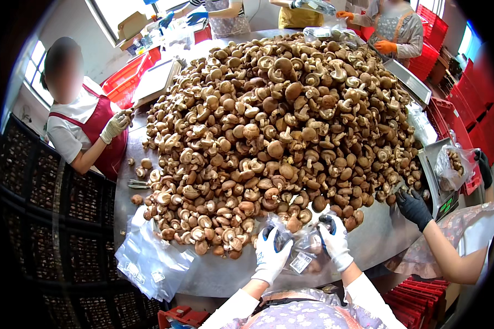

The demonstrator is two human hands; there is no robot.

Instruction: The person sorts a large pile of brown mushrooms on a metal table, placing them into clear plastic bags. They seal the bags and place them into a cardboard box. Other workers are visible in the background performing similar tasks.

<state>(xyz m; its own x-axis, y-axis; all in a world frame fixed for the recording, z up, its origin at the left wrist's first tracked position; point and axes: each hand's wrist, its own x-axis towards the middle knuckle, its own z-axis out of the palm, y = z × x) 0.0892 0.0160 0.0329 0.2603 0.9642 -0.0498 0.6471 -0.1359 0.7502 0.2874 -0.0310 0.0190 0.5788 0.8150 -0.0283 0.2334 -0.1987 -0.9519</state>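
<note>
My left hand (pixel 273 253), in a white glove with a blue palm, grips one side of the mouth of a clear plastic bag (pixel 298 248). Across from it, my right hand (pixel 336 240), gloved alike, has hold of the bag's other side. The bag bears a white printed label (pixel 300 262) and has some mushrooms inside its lower part. Just beyond both hands rises a large heap of shiitake mushrooms (pixel 267 135), some lying right at the bag's mouth. My fingertips are partly hidden by the film and gloves. Everything rests on a metal table (pixel 378 230).
Flat labelled plastic bags (pixel 152 259) lie at my left. Scissors (pixel 138 184) sit at the heap's left edge. At right, a co-worker's black-gloved hand (pixel 413 209) touches mushrooms beside a scale (pixel 435 172) with a filled bag (pixel 453 166). Stacked black crates (pixel 86 197) stand left; other people work around the table.
</note>
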